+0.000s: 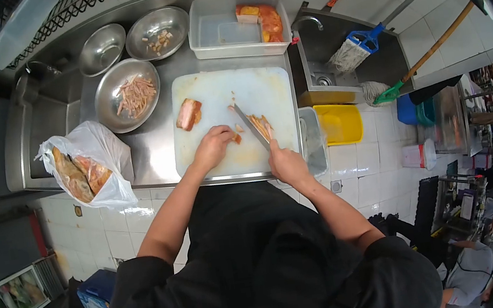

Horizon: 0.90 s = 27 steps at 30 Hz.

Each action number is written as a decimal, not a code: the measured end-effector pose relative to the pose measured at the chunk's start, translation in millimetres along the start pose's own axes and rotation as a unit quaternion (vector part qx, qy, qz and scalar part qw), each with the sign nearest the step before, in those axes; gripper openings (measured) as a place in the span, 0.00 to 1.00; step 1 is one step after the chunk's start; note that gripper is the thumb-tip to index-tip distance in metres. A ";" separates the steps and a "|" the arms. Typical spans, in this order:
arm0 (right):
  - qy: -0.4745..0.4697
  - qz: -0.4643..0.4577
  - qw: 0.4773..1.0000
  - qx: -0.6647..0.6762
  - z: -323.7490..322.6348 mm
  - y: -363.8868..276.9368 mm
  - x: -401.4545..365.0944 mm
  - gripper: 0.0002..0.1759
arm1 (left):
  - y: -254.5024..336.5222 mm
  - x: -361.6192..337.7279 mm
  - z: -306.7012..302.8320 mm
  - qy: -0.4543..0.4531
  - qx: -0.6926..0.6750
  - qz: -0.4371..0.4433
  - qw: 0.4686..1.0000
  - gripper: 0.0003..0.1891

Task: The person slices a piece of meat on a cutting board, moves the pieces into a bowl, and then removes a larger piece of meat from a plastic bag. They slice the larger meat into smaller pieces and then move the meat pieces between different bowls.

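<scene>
My right hand (287,162) grips the handle of a kitchen knife (248,123), its blade angled across the white cutting board (199,85). Along the right side of the blade lie cut strips of meat (262,128). With its fingers curled, my left hand (212,148) holds a small piece of meat (236,138) against the board, left of the blade. Tiny scraps lie around the knife tip. A larger block of meat with a reddish-brown edge (188,113) rests on the board's left part.
Steel bowls hold meat strips (136,97) and small chunks (158,42); another steel bowl (102,50) stands beside them. A plastic tub (217,32) contains meat blocks. A plastic bag (113,147) with meat sits left. Sinks flank the counter; a yellow bin (342,123) stands right.
</scene>
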State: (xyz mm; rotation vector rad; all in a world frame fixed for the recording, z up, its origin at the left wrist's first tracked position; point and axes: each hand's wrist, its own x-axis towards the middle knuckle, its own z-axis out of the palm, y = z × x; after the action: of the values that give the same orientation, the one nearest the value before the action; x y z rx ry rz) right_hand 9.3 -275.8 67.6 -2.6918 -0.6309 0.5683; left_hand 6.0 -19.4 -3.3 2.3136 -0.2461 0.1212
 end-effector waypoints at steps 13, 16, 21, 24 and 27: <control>-0.051 0.011 0.999 0.015 2.7 -27.3 5.9 0.12 | 17.0 12.8 -0.6 -0.034 0.033 0.123 0.991 0.10; -0.016 0.019 0.998 0.051 7.8 -31.3 37.7 0.13 | 10.5 10.6 5.8 0.010 0.013 0.131 0.991 0.10; 0.006 -0.018 0.997 0.081 -17.1 -35.7 25.0 0.14 | 9.5 9.8 3.8 0.007 0.032 0.129 0.991 0.11; -0.070 0.026 0.996 0.042 -10.8 -37.0 20.4 0.13 | 6.5 9.5 6.3 0.020 0.036 0.140 0.989 0.11; -0.007 -0.005 0.998 0.065 4.4 -38.2 46.7 0.12 | 5.2 9.7 5.8 0.023 0.034 0.157 0.987 0.11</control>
State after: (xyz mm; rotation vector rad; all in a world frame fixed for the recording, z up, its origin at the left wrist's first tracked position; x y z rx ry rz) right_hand 32.3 -220.0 64.3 -2.5637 -0.5883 0.6046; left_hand 14.5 -28.5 -2.0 2.3209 -0.5896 0.3453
